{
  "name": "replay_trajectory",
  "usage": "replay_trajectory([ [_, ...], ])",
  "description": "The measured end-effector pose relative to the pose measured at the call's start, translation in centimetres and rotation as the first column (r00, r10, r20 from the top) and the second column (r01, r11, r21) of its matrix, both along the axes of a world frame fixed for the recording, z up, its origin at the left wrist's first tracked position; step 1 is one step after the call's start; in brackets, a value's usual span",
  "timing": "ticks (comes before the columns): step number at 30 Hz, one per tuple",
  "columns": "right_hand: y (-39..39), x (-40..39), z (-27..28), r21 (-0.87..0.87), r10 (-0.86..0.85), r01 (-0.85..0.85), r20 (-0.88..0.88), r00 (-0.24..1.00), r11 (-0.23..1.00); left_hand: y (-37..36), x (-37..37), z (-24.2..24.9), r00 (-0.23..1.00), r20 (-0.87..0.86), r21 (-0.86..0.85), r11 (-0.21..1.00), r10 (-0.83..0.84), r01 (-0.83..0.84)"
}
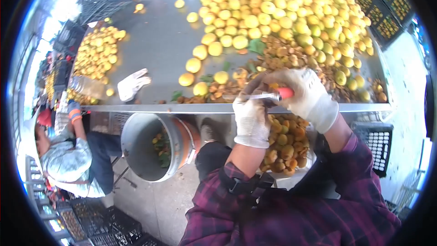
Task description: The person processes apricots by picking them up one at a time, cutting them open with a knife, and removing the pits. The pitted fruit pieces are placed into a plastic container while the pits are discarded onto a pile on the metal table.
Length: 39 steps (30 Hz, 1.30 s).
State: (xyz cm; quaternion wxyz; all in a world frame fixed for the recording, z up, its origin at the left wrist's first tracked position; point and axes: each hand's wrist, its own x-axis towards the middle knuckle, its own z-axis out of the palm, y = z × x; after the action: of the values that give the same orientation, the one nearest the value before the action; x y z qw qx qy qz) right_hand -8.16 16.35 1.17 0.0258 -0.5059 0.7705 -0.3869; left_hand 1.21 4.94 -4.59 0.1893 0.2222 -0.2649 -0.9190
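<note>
Both my hands wear pale work gloves and meet over the near edge of the metal table. My right hand [309, 96] is closed around the red handle of a small knife [286, 93]. Its blade points left, across my left hand [251, 116]. The fingers of that hand are curled, and a bit of yellow-orange fruit [273, 85] shows between the two hands, mostly hidden. Just beyond my hands lies a heap of brown fruit pieces [284, 54]. Whole yellow apricot-like fruits [268, 7] are piled behind it.
Below my hands stands a container of cut fruit [287, 143]; left of it, a tilted bucket [136, 155] has some green and yellow scraps inside. A white glove [133, 84] lies on the table [152, 50]. A seated person [68, 161] is at left. Black crates [375, 143] stand around.
</note>
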Motion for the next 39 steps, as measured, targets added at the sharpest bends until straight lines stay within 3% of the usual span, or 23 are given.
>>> replay_trajectory([
  [1,0.3,0.7,0.2,0.142,-0.005,0.025,-0.138,0.990,0.990,0.2,0.3,0.3,0.998,0.028,0.039,0.997,0.063,-0.064],
  [2,0.2,1.3,0.3,0.127,0.003,0.014,-0.136,0.991,0.992,0.5,0.7,0.6,0.992,0.057,0.080,0.990,0.116,-0.120],
  [4,0.0,2.3,0.5,0.405,0.057,0.072,-0.297,0.953,0.911,0.3,1.2,-0.3,0.994,0.065,-0.045,0.996,0.084,-0.081],
  [5,0.2,2.8,-0.1,0.392,0.080,0.047,-0.300,0.951,0.919,0.5,1.2,-0.7,0.993,0.067,0.028,0.995,0.094,-0.096],
  [7,0.7,3.8,-1.3,0.035,0.002,0.024,-0.601,0.800,0.999,0.3,1.6,-1.8,0.987,0.077,0.053,0.988,0.141,-0.145],
  [8,0.3,4.4,-0.8,0.209,0.015,0.087,-0.441,0.897,0.974,0.1,1.8,-2.7,0.981,0.085,0.010,0.984,0.175,-0.176],
  [9,-0.2,4.6,-1.2,0.107,-0.017,0.082,-0.508,0.861,0.991,-0.5,1.8,-4.0,0.990,0.004,0.014,0.990,0.141,-0.141],
  [10,-1.1,4.3,-0.6,0.296,0.001,0.081,-0.267,0.964,0.952,-1.2,1.9,-3.5,0.994,-0.072,0.035,0.996,0.088,-0.086],
  [12,-1.2,4.8,-0.5,0.217,-0.095,0.161,-0.287,0.953,0.963,-0.6,1.4,-1.6,0.981,0.111,-0.002,0.987,0.162,-0.163],
  [13,-1.1,4.7,-0.6,0.215,-0.088,0.155,-0.293,0.952,0.964,-0.5,1.7,-0.3,0.978,0.104,-0.012,0.983,0.182,-0.181],
  [16,-1.6,4.1,-1.7,0.060,-0.162,0.188,-0.298,0.941,0.980,-0.6,1.6,1.2,0.979,0.090,0.027,0.982,0.181,-0.184],
  [18,-2.0,3.8,-2.1,-0.213,-0.214,0.174,-0.179,0.960,0.962,-0.5,1.3,1.2,0.976,0.080,0.045,0.978,0.200,-0.204],
  [20,-2.5,4.2,-1.2,-0.322,-0.260,0.221,-0.084,0.962,0.921,-0.1,1.2,2.9,0.947,0.264,0.003,0.982,0.182,-0.190],
  [21,-2.6,4.3,-0.6,-0.319,-0.259,0.328,0.239,0.936,0.889,-0.1,1.1,1.6,0.958,0.216,-0.015,0.982,0.189,-0.190],
  [22,-2.4,4.3,0.1,-0.276,-0.238,0.436,0.538,0.808,0.856,0.1,1.5,2.5,0.967,0.189,-0.020,0.985,0.170,-0.170],
  [23,-2.3,3.9,-0.1,-0.312,-0.099,0.440,0.713,0.694,0.842,0.2,1.6,3.0,0.968,0.184,-0.041,0.985,0.171,-0.166],
  [24,-2.2,3.3,-0.7,-0.303,-0.112,0.432,0.697,0.708,0.849,0.3,1.7,3.3,0.969,0.181,-0.064,0.985,0.168,-0.159],
  [26,-1.6,2.9,0.5,-0.204,-0.012,0.445,0.899,0.437,0.872,0.4,1.9,2.9,0.985,0.135,-0.064,0.993,0.108,-0.100],
  [28,-0.8,2.2,1.7,-0.182,0.144,0.483,0.983,0.115,0.856,0.8,2.2,2.8,0.994,0.081,-0.071,0.995,0.078,-0.073],
  [30,-0.1,0.7,-0.1,-0.256,0.249,0.566,0.964,0.091,0.784,0.6,1.8,1.5,0.988,0.110,-0.145,0.985,0.107,-0.090],
  [32,0.1,0.2,1.4,-0.177,0.137,0.642,0.984,0.112,0.746,0.4,1.6,-1.2,0.992,0.026,-0.296,0.949,0.123,-0.109],
  [34,1.0,-0.5,2.2,-0.126,0.122,0.690,0.991,0.054,0.713,0.4,0.6,1.6,0.985,0.150,-0.092,0.993,0.088,-0.075],
  [39,2.8,-2.5,1.9,-0.146,0.101,0.692,0.989,0.106,0.707,0.7,-2.3,2.3,0.960,0.272,-0.163,0.987,0.061,-0.017],
])
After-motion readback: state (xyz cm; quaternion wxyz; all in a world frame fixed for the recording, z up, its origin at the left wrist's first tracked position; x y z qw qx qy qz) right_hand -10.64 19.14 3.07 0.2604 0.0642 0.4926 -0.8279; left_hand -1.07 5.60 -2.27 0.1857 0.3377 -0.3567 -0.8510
